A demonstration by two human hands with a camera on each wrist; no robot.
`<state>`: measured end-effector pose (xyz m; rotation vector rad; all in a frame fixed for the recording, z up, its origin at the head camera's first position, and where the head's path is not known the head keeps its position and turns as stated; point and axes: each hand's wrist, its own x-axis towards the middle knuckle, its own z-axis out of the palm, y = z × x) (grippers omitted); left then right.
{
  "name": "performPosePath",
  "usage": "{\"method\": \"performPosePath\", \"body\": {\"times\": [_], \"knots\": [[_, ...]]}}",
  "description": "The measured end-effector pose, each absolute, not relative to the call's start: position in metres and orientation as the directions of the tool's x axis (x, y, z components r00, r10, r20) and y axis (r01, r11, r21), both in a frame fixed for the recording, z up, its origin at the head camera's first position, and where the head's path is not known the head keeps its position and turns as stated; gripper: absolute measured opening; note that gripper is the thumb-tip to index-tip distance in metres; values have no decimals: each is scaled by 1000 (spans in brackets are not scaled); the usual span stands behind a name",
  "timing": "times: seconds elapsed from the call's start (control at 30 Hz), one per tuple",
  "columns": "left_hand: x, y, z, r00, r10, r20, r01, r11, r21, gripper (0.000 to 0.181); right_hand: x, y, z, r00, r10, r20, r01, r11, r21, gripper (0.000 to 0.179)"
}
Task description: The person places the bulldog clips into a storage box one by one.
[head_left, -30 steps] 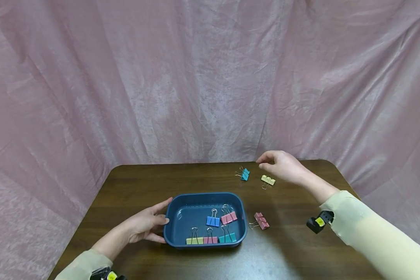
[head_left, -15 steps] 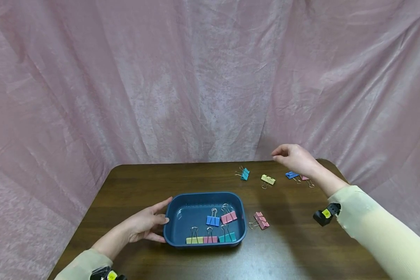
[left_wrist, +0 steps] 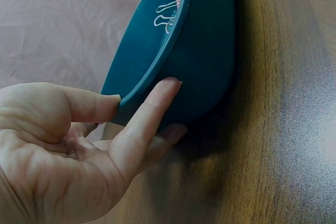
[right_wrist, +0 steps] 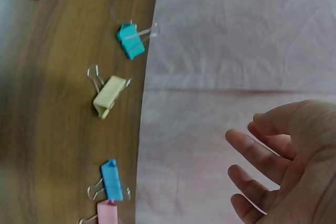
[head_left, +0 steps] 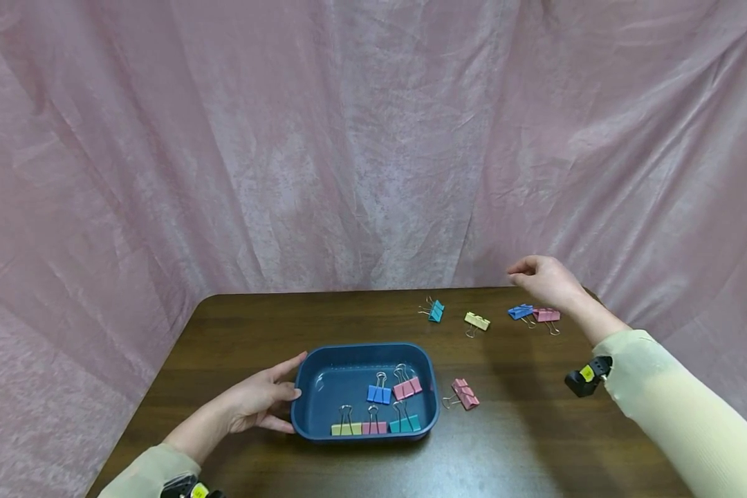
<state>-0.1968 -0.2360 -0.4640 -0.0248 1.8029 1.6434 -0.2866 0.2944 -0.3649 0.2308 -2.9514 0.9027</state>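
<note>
My left hand [head_left: 255, 402] rests its spread fingers against the left end of a blue tray [head_left: 361, 346]. In the left wrist view, one fingertip [left_wrist: 113, 103] touches the rim and another finger presses the outer wall. Several binder clips lie inside the tray: blue [head_left: 378, 394], pink [head_left: 407, 389], yellow [head_left: 346, 429] and teal [head_left: 404, 423]. My right hand [head_left: 548, 280] hovers above the far right of the table with loosely bent fingers, holding nothing. Nearest to it are a blue binder clip [head_left: 520, 311] and a pink binder clip [head_left: 546, 315], lying side by side.
A yellow binder clip [head_left: 476, 321] and a teal binder clip [head_left: 436, 310] lie near the table's back edge. Another pink binder clip [head_left: 465, 393] sits just right of the tray. Behind the wooden table [head_left: 255, 325] hangs a pink curtain [head_left: 348, 138].
My right hand has moved to the right, uncovering the blue and pink binder clips at the back right. The left hand and the tray have stayed in place.
</note>
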Motion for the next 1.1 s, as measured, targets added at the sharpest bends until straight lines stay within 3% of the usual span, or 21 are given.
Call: {"method": "performPosePath", "body": {"times": [0.67, 1.1], "knots": [[-197, -236, -463, -765, 419, -490, -449, 199, 871, 77, -285, 357, -391, -995, 45, 86, -8, 843, -537, 40], [-195, -239, -466, -756, 457, -469, -439, 177, 881, 79, -276, 385, -427, -989, 149, 2, 123, 826, -550, 44]]}}
